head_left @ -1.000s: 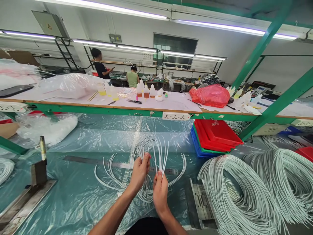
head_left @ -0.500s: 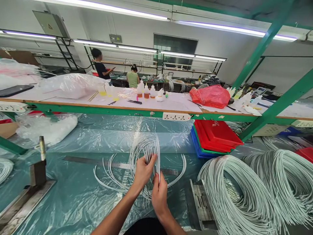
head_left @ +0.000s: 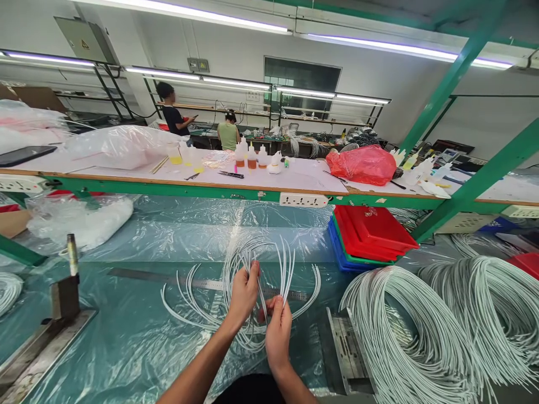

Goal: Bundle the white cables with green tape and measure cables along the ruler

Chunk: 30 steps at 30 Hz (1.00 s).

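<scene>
Pinching a fan of thin white cable lengths [head_left: 269, 269] above the tabletop [head_left: 126, 336], the left hand [head_left: 244, 294] and right hand [head_left: 278, 328] each keep a closed grip near the cut ends; the strands look light, springy and slippery, best held bunched.

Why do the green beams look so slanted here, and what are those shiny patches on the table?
Head view: the wide lens stretches the edges, so the green steel posts splay outward; the long ceiling tube lights bounce off the crinkled clear plastic sheet, making white glare streaks; the hands, left hand and right hand, and thin white cables stay sharp.
</scene>
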Motion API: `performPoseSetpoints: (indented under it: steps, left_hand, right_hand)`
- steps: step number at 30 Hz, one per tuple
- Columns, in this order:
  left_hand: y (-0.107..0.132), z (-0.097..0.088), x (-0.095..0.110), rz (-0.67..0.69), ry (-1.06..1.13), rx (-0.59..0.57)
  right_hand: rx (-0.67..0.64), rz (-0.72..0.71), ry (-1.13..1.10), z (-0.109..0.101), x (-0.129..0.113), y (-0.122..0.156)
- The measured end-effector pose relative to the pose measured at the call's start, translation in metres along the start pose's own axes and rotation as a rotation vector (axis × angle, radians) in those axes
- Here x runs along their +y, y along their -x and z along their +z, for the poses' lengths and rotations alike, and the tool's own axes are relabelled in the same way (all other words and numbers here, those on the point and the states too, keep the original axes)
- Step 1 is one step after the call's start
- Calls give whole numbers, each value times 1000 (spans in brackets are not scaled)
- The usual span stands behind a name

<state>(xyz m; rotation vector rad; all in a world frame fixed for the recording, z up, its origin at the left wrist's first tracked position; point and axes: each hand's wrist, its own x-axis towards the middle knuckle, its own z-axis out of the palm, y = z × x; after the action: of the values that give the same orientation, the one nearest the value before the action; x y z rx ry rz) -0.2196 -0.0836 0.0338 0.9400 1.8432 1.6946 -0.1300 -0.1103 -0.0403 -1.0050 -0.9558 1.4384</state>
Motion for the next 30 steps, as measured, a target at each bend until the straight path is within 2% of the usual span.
performPoseSetpoints:
  steps: [2,4,7,12,18,22,26,30]
  left_hand:
    - [-6,-2,0,-53,106,-72]
    - [-9,-3,3,-85,223,-140]
    - [-10,-2,8,-133,325,-190]
    - [-7,1,12,-268,488,-159]
    - [-5,3,15,-270,324,-142]
    - [-6,4,15,-261,300,-139]
    - [-11,1,16,-220,321,-101]
    - [-20,-2,17,-200,341,-85]
  right_hand:
    - [-3,-96,58,-3,-5,-1]
    - [-30,-132,97,-5,-7,0]
    - [-57,-102,131,-6,-3,3]
    - [-109,35,47,-6,9,9]
    - [-165,-34,111,-6,6,14]
    - [-181,-14,79,-6,5,16]
    - [-132,39,40,-7,14,19]
    - [-112,23,66,-11,26,22]
